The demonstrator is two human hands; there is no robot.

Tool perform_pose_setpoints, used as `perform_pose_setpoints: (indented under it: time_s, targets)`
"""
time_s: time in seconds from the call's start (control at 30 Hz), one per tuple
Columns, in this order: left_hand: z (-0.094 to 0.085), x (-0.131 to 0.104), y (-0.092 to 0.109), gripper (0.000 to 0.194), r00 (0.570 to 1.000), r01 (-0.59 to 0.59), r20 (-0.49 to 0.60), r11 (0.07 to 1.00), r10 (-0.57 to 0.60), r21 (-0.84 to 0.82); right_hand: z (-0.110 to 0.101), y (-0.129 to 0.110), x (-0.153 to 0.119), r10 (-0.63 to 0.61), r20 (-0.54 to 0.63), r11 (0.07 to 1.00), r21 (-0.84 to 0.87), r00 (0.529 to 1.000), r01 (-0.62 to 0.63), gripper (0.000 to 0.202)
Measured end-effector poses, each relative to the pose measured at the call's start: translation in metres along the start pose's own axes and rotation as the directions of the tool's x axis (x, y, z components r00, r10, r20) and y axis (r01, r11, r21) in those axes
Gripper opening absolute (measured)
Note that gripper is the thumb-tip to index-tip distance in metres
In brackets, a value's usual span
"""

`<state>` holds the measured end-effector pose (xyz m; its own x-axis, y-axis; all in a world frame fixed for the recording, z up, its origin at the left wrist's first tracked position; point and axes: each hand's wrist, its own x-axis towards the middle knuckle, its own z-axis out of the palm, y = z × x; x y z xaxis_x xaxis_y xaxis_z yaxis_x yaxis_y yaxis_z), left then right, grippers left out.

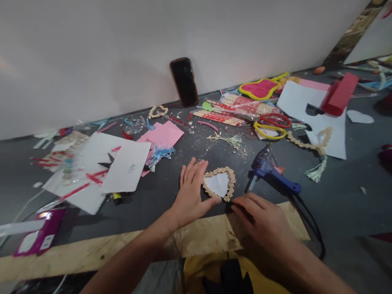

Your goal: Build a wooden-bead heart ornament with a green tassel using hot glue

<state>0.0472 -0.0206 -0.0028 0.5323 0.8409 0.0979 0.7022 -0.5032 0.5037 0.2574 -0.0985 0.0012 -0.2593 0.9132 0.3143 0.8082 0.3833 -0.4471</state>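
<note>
- Left hand lies open along the left side of the beaded heart, fingers spread and thumb at its lower edge
- Right hand curls just beside the heart's lower tip, thumb and forefinger close together; I cannot tell whether they pinch anything
- White paper, creased, sits inside the heart's ring, and the whole piece lies on the table in front of me
- To handle this edge well, I judge the left hand should only brace the ring, since a hard squeeze could bend its curve or buckle the paper
- Small fingertip moves seem best near the tip, with the ring kept flat
- Glue gun lies just right of the heart, nozzle away from me; it may be hot, so I want my right knuckles clear of it
- Its cord bends round below and right of the heart, where my forearm could snag it
- Beyond the heart lie a pale tassel and loose crumbs, with red and yellow loops, probably scissor handles, farther to the right
- Left of the heart are a blue tassel, pink paper and a white card; a phone leans on the wall well beyond it
</note>
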Motion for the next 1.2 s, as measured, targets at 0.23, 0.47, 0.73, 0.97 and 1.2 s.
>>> perform_pose_setpoints:
  time_s: [0.23,0.47,0.73,0.97,1.2]
  targets:
    - [-0.005,0.002,0.000,0.088,1.000,0.004,0.023,0.999,-0.003,-0.040,0.000,-0.007,0.017,-0.128,-0.039,0.989,-0.073,0.991,0.125,0.011]
    - [-0.016,0.001,-0.012,0.081,0.992,-0.043,0.108,0.988,0.060,-0.150,0.010,-0.014,0.025,-0.074,-0.113,0.990,-0.128,0.991,0.060,0.012]
    - [-0.010,0.003,-0.015,0.078,0.994,-0.019,0.105,0.994,0.031,-0.104,0.013,-0.011,0.031,-0.063,-0.115,0.992,-0.116,0.991,0.050,0.008]
    - [-0.009,0.004,-0.013,0.079,0.995,-0.013,0.097,0.991,0.026,-0.133,0.016,-0.009,0.033,-0.071,-0.112,0.993,-0.106,0.991,0.059,0.007]
    - [-0.008,0.003,-0.013,0.078,0.995,-0.014,0.093,0.991,0.026,-0.136,0.016,-0.010,0.034,-0.063,-0.103,0.993,-0.111,0.993,0.052,0.007]
